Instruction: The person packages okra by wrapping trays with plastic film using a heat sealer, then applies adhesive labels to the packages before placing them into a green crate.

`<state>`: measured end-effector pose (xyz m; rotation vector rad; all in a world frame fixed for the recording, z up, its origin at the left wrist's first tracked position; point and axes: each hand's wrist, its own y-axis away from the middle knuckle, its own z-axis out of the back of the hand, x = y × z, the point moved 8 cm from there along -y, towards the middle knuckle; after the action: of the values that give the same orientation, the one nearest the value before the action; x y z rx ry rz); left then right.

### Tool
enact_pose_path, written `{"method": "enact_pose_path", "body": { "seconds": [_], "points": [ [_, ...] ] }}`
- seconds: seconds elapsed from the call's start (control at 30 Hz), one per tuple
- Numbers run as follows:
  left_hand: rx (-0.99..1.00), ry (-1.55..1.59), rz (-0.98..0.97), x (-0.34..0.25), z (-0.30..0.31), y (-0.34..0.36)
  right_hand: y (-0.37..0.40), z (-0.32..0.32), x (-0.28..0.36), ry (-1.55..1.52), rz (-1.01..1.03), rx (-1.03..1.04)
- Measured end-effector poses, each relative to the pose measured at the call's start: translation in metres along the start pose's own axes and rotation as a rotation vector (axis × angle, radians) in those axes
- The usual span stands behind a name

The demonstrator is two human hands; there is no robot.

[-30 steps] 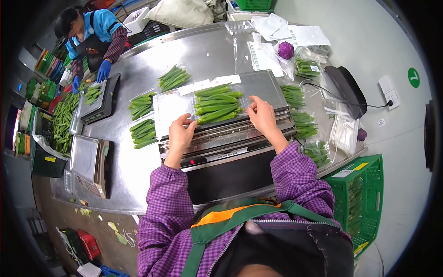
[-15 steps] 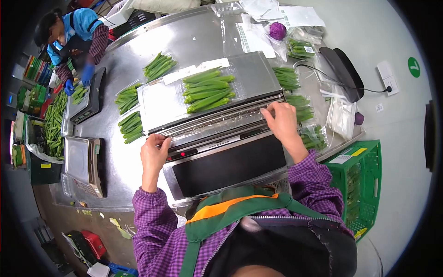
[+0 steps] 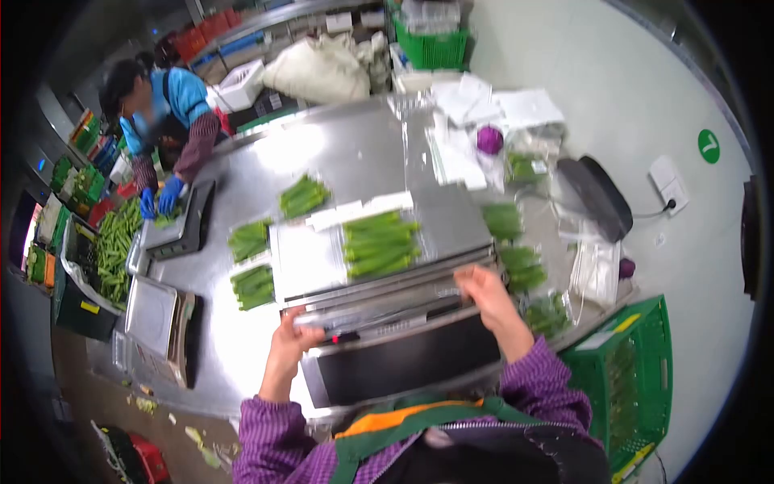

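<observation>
Clear plastic film (image 3: 383,302) stretches across the front slot of a metal wrapping machine (image 3: 472,211), blurred by motion. My left hand (image 3: 292,343) pinches the film's left end, just beside a red light on the machine. At the other end, my right hand (image 3: 486,292) has thumb and fingers closed on the film near the machine's right corner. A bundle of green okra (image 3: 380,244) lies on the machine's top, behind both hands. In front of the slot is a flat black plate (image 3: 419,359).
Wrapped okra packs (image 3: 254,286) flank the machine on both sides. Scales (image 3: 153,310) stand at left, where a co-worker in blue gloves (image 3: 171,194) handles okra. A green crate (image 3: 592,371) stands at right, and a purple cabbage (image 3: 489,139) lies behind among papers and bags.
The camera view has tilted up, so the table sits lower and more of the background shows. My hands remain at the two ends of the film. The co-worker's hands have shifted at the scale.
</observation>
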<state>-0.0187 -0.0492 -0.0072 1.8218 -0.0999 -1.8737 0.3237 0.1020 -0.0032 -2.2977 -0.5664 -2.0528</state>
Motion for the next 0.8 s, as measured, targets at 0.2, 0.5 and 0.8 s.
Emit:
{"method": "enact_pose_path", "body": {
  "seconds": [0.2,0.5,0.8],
  "points": [
    [0.323,0.424,0.319,0.016,-0.029,0.009,0.006,-0.022,0.002,-0.467,-0.227,0.142],
    [0.689,0.851,0.101,-0.050,-0.049,-0.005,-0.004,-0.042,0.066,-0.503,0.030,0.229],
    [0.014,0.425,-0.512,-0.168,-0.032,-0.159,-0.134,-0.087,0.154,0.112,0.686,0.146]
  ]
}}
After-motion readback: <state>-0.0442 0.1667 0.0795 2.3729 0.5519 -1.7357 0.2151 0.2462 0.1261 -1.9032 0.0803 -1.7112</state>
